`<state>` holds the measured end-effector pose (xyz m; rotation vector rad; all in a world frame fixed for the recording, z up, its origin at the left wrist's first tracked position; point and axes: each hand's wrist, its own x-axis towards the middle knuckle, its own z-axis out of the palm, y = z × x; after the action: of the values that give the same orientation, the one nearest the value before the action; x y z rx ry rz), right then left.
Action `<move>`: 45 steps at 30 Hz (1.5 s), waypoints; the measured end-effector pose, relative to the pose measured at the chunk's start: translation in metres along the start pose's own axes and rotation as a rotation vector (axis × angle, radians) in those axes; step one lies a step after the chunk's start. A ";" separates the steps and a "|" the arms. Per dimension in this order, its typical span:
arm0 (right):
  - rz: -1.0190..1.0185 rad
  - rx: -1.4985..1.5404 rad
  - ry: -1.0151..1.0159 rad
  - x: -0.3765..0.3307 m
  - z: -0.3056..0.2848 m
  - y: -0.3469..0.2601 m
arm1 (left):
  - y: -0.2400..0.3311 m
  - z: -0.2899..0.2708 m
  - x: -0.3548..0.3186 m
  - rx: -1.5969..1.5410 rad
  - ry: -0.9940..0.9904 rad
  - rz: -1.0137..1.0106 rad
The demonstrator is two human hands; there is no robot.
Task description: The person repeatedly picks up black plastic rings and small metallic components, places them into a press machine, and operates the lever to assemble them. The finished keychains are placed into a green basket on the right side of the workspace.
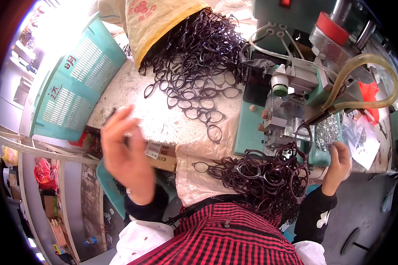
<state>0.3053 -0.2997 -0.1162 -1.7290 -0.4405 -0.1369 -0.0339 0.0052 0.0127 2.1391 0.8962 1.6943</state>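
My left hand (130,159) is raised over the table's near left edge, smeared by motion. Something dark shows by its fingertips, too blurred to name. At the right, my right hand (337,167) has thumb and forefinger drawn together beside a heap of tiny silvery metal parts (326,133); what they pinch, if anything, is too small to see. Just left of it, a dark eyeglass frame (311,142) stands up against the green bench machine (247,132). A tangled pile of dark eyeglass frames (261,172) lies before my checked apron, partly on beige wrapping.
A woven sack (163,22) spills many more frames (194,48) across the white table (137,101). Turquoise baskets stand at the left (82,84) and below the table edge. A cardboard box (161,157) sits under that edge. A yellowish hose (391,75) loops beside the machine.
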 end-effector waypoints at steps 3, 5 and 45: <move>-0.029 0.076 -0.043 0.004 0.022 -0.021 | -0.012 -0.005 0.023 -0.081 -0.054 -0.001; -0.048 0.131 -0.054 0.008 0.040 -0.034 | -0.018 0.019 0.024 0.068 -0.225 0.068; -0.060 0.342 -0.316 -0.014 0.072 -0.153 | 0.085 0.120 0.003 -0.798 -0.543 0.363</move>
<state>0.2263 -0.2110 0.0045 -1.4025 -0.7061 0.1643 0.1052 -0.0388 0.0292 2.0365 -0.2992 1.1718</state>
